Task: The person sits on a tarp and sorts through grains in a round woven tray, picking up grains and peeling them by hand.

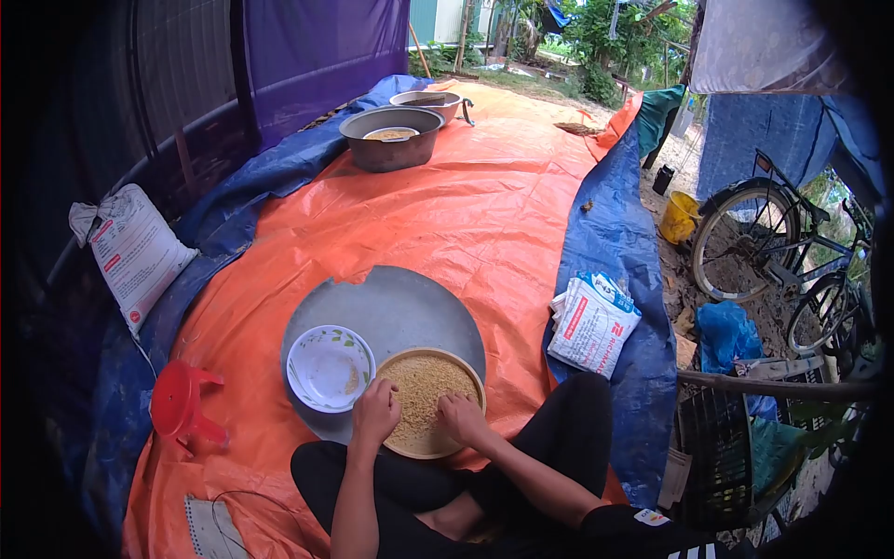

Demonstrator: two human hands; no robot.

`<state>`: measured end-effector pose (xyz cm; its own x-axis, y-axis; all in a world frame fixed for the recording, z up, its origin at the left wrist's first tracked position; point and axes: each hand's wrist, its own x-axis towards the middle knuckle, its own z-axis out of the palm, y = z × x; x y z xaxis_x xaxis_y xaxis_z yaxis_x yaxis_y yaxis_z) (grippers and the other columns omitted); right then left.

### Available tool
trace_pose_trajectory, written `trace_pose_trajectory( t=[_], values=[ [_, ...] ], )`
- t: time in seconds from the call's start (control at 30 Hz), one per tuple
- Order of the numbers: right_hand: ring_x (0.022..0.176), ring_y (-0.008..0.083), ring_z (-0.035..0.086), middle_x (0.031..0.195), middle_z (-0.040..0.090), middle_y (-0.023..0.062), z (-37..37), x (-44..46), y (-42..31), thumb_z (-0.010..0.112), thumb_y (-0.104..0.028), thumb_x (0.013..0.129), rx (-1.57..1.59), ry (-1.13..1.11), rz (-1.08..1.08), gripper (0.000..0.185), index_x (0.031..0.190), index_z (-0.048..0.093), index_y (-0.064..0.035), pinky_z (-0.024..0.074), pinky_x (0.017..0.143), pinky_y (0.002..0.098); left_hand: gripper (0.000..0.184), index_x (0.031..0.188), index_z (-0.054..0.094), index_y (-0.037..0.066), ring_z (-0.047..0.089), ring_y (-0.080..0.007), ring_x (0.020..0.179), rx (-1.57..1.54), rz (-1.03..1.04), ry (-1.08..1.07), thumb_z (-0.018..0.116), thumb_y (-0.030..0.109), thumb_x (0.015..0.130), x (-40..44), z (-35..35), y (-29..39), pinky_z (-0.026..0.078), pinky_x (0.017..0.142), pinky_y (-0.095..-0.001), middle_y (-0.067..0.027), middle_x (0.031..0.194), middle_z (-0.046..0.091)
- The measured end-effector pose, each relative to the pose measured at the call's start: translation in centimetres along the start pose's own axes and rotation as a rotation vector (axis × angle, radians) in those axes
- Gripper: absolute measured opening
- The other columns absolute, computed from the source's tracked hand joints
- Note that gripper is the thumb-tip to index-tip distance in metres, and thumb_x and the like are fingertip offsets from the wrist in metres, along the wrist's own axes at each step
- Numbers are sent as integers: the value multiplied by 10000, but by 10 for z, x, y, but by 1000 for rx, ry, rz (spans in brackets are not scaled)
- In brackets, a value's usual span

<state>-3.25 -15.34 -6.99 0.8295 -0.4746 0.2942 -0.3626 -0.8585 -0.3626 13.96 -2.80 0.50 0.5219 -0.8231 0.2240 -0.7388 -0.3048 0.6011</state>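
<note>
Your left grip (375, 412) and right grip (460, 419): fingers were curled at grain (428, 387) in 1 round tray (417, 453) beside 1 white bowl (321, 363); any pinch could not be told. Step, apparently: hand-sorting. Next move seemingly called for light fingertips.

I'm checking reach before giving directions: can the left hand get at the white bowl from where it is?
Likely yes: the left hand is at the left side of the round tray, close beside the white bowl. The bowl is uncovered, and nothing visible blocks the way.
</note>
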Motion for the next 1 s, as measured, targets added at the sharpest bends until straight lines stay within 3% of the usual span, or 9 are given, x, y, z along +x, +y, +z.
trace_pose_trajectory(
  t=[0.13, 0.23, 0.43, 0.63, 0.73, 1.0],
  values=[
    [868, 326, 628, 868, 656, 130, 1, -1, 1, 632, -159, 843, 81, -2, 45, 107, 871, 626, -55, 476, 794, 461, 200, 980, 648, 64, 666, -347, 823, 45, 110, -49, 596, 33, 789, 0, 12, 1, 535, 721, -465, -134, 954, 649],
    [848, 293, 661, 870, 685, 139, -7, 5, -2, 660, -159, 855, 249, -131, 164, 131, 906, 682, -41, 509, 782, 407, 186, 974, 654, 68, 674, -334, 806, 42, 138, -87, 610, 45, 794, -1, 15, 4, 545, 711, -447, -123, 924, 657],
    [867, 107, 648, 903, 706, 20, -24, -5, 1, 684, -186, 934, 1250, -216, 512, 157, 1004, 725, -51, 501, 794, 271, 182, 946, 687, 47, 708, -238, 757, -259, 192, -203, 722, 96, 774, -2, 16, 24, 563, 693, -357, -113, 866, 698],
    [876, 67, 611, 948, 671, -29, -36, -27, 5, 665, -199, 965, 1512, -256, 794, 150, 1047, 709, -81, 481, 821, 248, 166, 929, 663, 80, 710, -228, 755, -328, 307, -226, 725, 95, 776, -8, 22, 44, 559, 665, -356, -74, 843, 697],
    [875, 62, 606, 942, 662, -31, -30, -25, 0, 655, -215, 975, 1573, -262, 811, 159, 1056, 704, -86, 476, 814, 241, 156, 915, 692, 56, 716, -211, 757, -349, 263, -215, 749, 84, 773, -5, 20, 41, 565, 674, -331, -95, 823, 704],
    [825, 52, 593, 889, 655, -33, -17, -13, -9, 640, -234, 987, 1640, -192, 788, 169, 1025, 707, -83, 458, 768, 214, 112, 858, 677, 78, 682, -275, 739, -117, 381, -53, 740, 97, 767, -4, 22, 35, 538, 663, -393, -93, 800, 680]
  ],
)
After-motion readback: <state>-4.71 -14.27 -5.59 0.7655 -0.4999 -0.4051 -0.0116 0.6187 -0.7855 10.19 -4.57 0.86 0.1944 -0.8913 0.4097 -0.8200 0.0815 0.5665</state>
